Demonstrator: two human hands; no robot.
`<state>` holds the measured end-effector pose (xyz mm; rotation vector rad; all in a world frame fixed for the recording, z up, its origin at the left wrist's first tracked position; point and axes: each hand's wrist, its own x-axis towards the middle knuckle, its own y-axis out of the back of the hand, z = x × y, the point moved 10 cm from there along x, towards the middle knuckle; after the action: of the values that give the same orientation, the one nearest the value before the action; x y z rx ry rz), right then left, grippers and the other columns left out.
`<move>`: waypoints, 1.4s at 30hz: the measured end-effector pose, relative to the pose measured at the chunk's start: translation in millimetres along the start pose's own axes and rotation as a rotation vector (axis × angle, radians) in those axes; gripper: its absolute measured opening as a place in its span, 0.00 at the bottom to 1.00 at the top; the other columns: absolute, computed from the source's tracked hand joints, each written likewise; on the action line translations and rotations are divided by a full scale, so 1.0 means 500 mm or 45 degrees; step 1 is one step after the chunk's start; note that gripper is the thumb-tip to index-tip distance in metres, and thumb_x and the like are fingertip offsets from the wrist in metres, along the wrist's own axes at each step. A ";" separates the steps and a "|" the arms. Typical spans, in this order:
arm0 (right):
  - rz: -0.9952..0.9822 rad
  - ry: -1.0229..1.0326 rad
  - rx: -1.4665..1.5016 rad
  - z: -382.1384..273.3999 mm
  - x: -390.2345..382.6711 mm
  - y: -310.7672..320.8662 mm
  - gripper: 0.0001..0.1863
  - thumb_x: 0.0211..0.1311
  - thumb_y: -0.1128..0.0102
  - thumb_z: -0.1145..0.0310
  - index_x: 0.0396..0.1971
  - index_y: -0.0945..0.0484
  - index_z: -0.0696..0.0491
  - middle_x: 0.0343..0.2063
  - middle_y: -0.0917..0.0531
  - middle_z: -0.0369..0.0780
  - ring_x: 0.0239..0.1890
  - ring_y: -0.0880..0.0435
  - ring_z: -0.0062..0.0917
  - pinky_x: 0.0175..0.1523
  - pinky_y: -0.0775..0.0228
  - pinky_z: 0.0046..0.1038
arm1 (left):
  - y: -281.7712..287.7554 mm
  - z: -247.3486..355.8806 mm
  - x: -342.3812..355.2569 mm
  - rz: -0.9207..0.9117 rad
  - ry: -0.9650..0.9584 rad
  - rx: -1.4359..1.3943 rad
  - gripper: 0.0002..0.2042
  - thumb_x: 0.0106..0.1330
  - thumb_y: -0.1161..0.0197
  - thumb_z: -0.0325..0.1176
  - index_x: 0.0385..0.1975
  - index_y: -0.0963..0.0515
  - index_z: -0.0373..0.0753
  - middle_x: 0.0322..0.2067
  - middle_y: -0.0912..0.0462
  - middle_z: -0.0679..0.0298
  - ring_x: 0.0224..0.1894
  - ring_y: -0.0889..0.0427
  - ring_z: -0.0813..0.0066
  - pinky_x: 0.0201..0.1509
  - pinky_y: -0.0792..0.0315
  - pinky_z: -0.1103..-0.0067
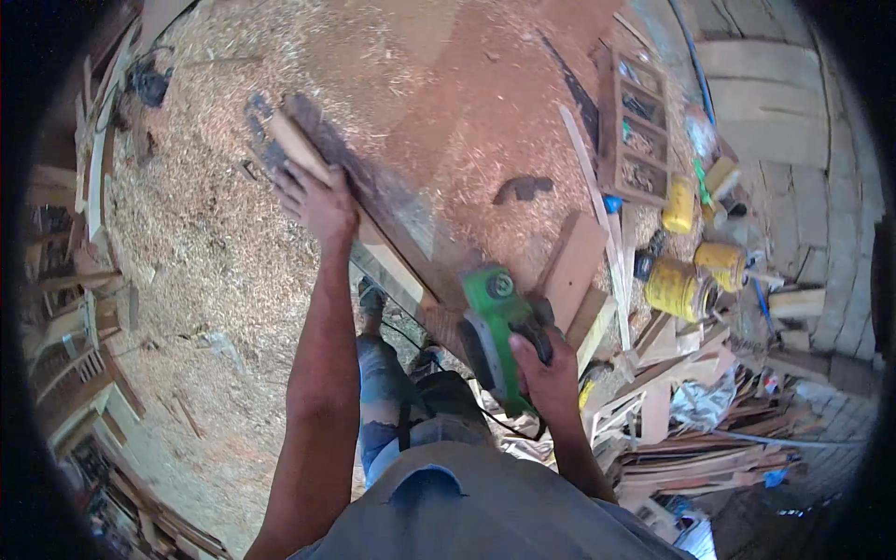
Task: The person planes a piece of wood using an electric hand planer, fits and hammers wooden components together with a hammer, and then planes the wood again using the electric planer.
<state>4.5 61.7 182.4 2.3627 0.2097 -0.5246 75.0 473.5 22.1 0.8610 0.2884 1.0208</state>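
My left hand (322,207) grips a long narrow wooden piece (394,261), its fingers over the top and its thumb along the side. The piece lies slantwise on a dark wooden bench plank (373,191), which runs from far left toward my body. In my right hand (546,378) is a green belt sander (497,313), held by its black rear handle. It is tilted on its side by the near end of the wooden piece, its dark belt facing left. Whether it touches the wood, I cannot tell.
Wood shavings (205,233) cover the floor. A curved dark object (523,189) lies ahead. On the right are a compartmented wooden box (639,126), yellow containers (674,287), loose boards (571,266) and a heap of offcuts (709,457). Wooden frames (93,373) stand at left.
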 end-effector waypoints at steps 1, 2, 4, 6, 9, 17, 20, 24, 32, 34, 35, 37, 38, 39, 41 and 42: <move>0.024 -0.012 0.018 0.035 -0.029 0.020 0.17 0.62 0.33 0.60 0.42 0.19 0.59 0.31 0.14 0.44 0.33 0.16 0.28 0.43 0.24 0.31 | -0.005 -0.018 -0.005 -0.037 0.072 -0.110 0.43 0.69 0.58 0.65 0.74 0.51 0.37 0.74 0.60 0.43 0.75 0.63 0.37 0.75 0.66 0.50; 0.060 0.030 0.070 0.064 -0.055 0.035 0.15 0.64 0.34 0.61 0.39 0.21 0.58 0.23 0.21 0.37 0.24 0.23 0.20 0.30 0.32 0.26 | -0.003 -0.024 -0.011 -0.049 0.047 -0.116 0.43 0.69 0.58 0.65 0.74 0.51 0.37 0.74 0.60 0.43 0.75 0.63 0.37 0.75 0.66 0.50; 0.098 0.072 0.138 0.092 -0.088 0.044 0.13 0.65 0.35 0.61 0.36 0.23 0.57 0.15 0.27 0.31 0.14 0.31 0.13 0.18 0.40 0.20 | 0.008 -0.042 -0.025 -0.077 0.049 -0.308 0.39 0.71 0.59 0.63 0.72 0.44 0.38 0.74 0.60 0.42 0.75 0.62 0.37 0.75 0.63 0.50; 0.058 -0.056 0.290 0.130 -0.116 0.041 0.13 0.65 0.34 0.62 0.36 0.23 0.57 0.15 0.27 0.31 0.15 0.30 0.13 0.19 0.39 0.20 | 0.025 -0.029 -0.029 -0.011 -0.053 -0.301 0.35 0.73 0.59 0.59 0.70 0.39 0.37 0.72 0.56 0.38 0.73 0.57 0.36 0.74 0.58 0.51; 0.053 0.057 0.158 0.149 -0.129 0.017 0.13 0.65 0.35 0.63 0.37 0.22 0.58 0.16 0.25 0.32 0.17 0.28 0.14 0.21 0.37 0.21 | 0.035 -0.016 -0.026 0.026 -0.131 -0.231 0.33 0.75 0.57 0.55 0.68 0.39 0.33 0.69 0.48 0.34 0.70 0.48 0.35 0.72 0.53 0.53; 0.130 0.577 -0.359 0.109 -0.072 -0.067 0.18 0.56 0.28 0.61 0.37 0.24 0.57 0.20 0.21 0.45 0.20 0.19 0.37 0.29 0.27 0.35 | -0.005 -0.022 0.044 0.043 -0.190 -0.286 0.38 0.69 0.48 0.57 0.67 0.40 0.27 0.69 0.46 0.36 0.71 0.48 0.36 0.73 0.52 0.55; 0.034 0.595 -0.386 0.102 -0.033 -0.108 0.20 0.55 0.27 0.60 0.38 0.25 0.57 0.21 0.21 0.46 0.20 0.19 0.39 0.29 0.27 0.36 | 0.029 -0.011 0.104 0.155 -0.287 -0.206 0.38 0.67 0.44 0.53 0.65 0.38 0.25 0.68 0.43 0.40 0.70 0.47 0.39 0.75 0.55 0.56; -0.123 0.550 -0.296 0.078 -0.005 -0.137 0.21 0.55 0.28 0.58 0.40 0.26 0.56 0.21 0.20 0.47 0.21 0.20 0.43 0.30 0.26 0.39 | 0.046 -0.004 0.107 0.164 -0.328 -0.319 0.34 0.66 0.45 0.48 0.63 0.36 0.26 0.68 0.41 0.41 0.70 0.46 0.40 0.75 0.55 0.56; -0.133 0.503 -0.321 -0.030 0.047 -0.181 0.20 0.56 0.29 0.57 0.37 0.25 0.57 0.25 0.20 0.51 0.28 0.18 0.47 0.33 0.29 0.42 | 0.034 0.000 0.095 0.055 -0.198 -0.289 0.36 0.69 0.46 0.48 0.69 0.46 0.28 0.71 0.49 0.43 0.73 0.55 0.39 0.77 0.59 0.58; -0.113 0.560 -0.143 -0.091 0.062 -0.197 0.20 0.57 0.29 0.58 0.37 0.25 0.57 0.23 0.21 0.49 0.26 0.19 0.45 0.32 0.29 0.40 | 0.032 -0.010 0.098 0.030 -0.154 -0.279 0.36 0.70 0.48 0.49 0.69 0.46 0.28 0.71 0.49 0.42 0.73 0.56 0.38 0.77 0.61 0.57; -0.121 0.561 -0.161 -0.102 0.078 -0.215 0.20 0.57 0.29 0.58 0.37 0.25 0.57 0.23 0.21 0.49 0.26 0.19 0.45 0.32 0.29 0.40 | 0.026 -0.011 0.097 -0.014 -0.149 -0.239 0.36 0.71 0.49 0.49 0.70 0.47 0.28 0.71 0.50 0.42 0.73 0.56 0.38 0.77 0.61 0.56; 0.021 0.811 -0.189 -0.158 0.101 -0.235 0.19 0.58 0.29 0.59 0.37 0.24 0.58 0.23 0.21 0.48 0.24 0.20 0.41 0.32 0.28 0.38 | 0.001 -0.021 0.099 -0.121 -0.087 -0.279 0.39 0.71 0.50 0.54 0.71 0.50 0.30 0.73 0.55 0.42 0.74 0.60 0.38 0.76 0.64 0.53; 0.013 0.818 -0.208 -0.177 0.117 -0.250 0.19 0.58 0.29 0.59 0.37 0.24 0.58 0.23 0.21 0.48 0.24 0.20 0.41 0.32 0.28 0.38 | -0.004 -0.029 0.102 -0.117 -0.068 -0.288 0.39 0.71 0.50 0.54 0.71 0.50 0.30 0.73 0.55 0.42 0.74 0.60 0.38 0.76 0.64 0.53; -0.038 0.713 -0.270 -0.186 0.138 -0.271 0.18 0.58 0.30 0.59 0.37 0.23 0.58 0.23 0.20 0.48 0.24 0.19 0.40 0.32 0.28 0.38 | -0.005 -0.039 0.108 -0.118 -0.082 -0.265 0.40 0.71 0.51 0.56 0.71 0.51 0.30 0.73 0.58 0.42 0.74 0.61 0.38 0.75 0.65 0.51; -0.068 0.593 -0.373 -0.212 0.157 -0.275 0.18 0.59 0.30 0.59 0.37 0.23 0.58 0.24 0.20 0.48 0.24 0.19 0.39 0.32 0.28 0.38 | -0.003 -0.033 0.134 -0.106 -0.046 -0.347 0.42 0.70 0.52 0.63 0.72 0.51 0.34 0.74 0.63 0.42 0.75 0.66 0.38 0.73 0.68 0.46; -0.077 0.606 -0.308 -0.235 0.150 -0.279 0.17 0.59 0.30 0.60 0.36 0.23 0.58 0.24 0.19 0.48 0.25 0.19 0.39 0.32 0.28 0.37 | 0.003 -0.063 0.171 -0.058 0.025 -0.381 0.41 0.69 0.49 0.62 0.72 0.49 0.38 0.74 0.64 0.42 0.75 0.67 0.39 0.74 0.68 0.48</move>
<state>68.9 244.3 145.5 2.2113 0.5299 0.0463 100.3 560.9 17.3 0.5715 0.1652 1.0002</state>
